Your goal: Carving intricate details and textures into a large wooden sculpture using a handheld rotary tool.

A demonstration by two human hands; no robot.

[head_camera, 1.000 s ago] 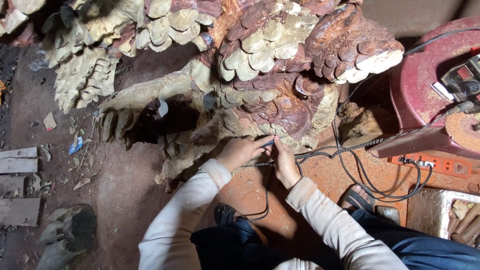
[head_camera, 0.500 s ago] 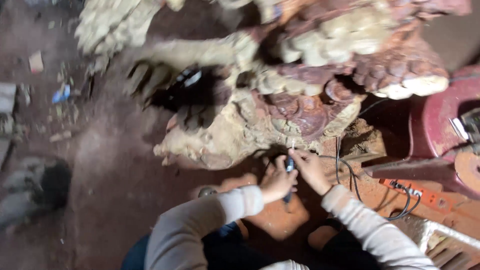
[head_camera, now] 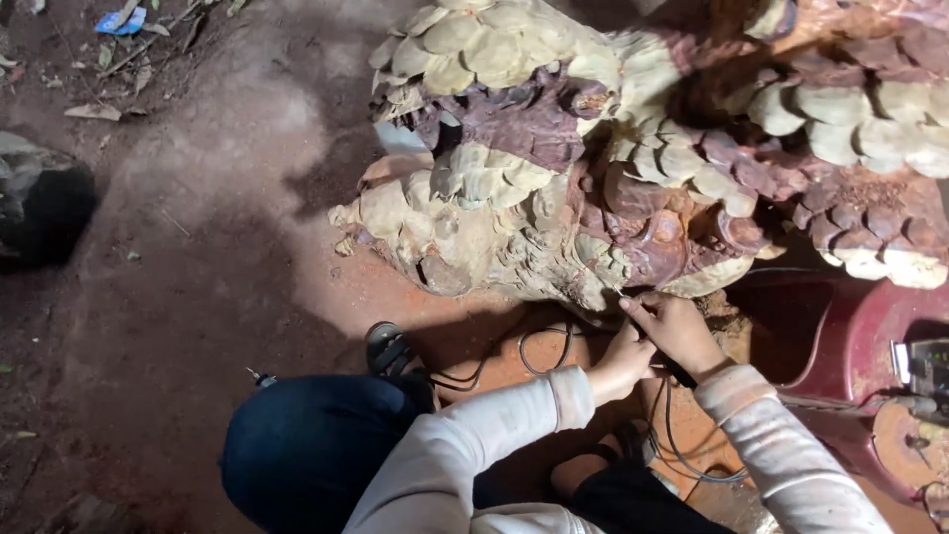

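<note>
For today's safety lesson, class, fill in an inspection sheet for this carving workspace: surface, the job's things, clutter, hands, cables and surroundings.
Surface: reddish dirt floor, dusty, partly in shadow.
Job's things: large wood carving with scale-like layers, pale and dark red; a small tool, mostly hidden, at its lower edge.
Clutter: blue scrap and dry leaves at top left; dark rock at left.
Hands: left hand and right hand close together at the carving's lower edge; both seem closed on the tool, though the grip is hard to see.
Cables: black cables looped on the floor near the knees and below the hands.
Surroundings: red machine at right; a sandal by the knee.
</note>
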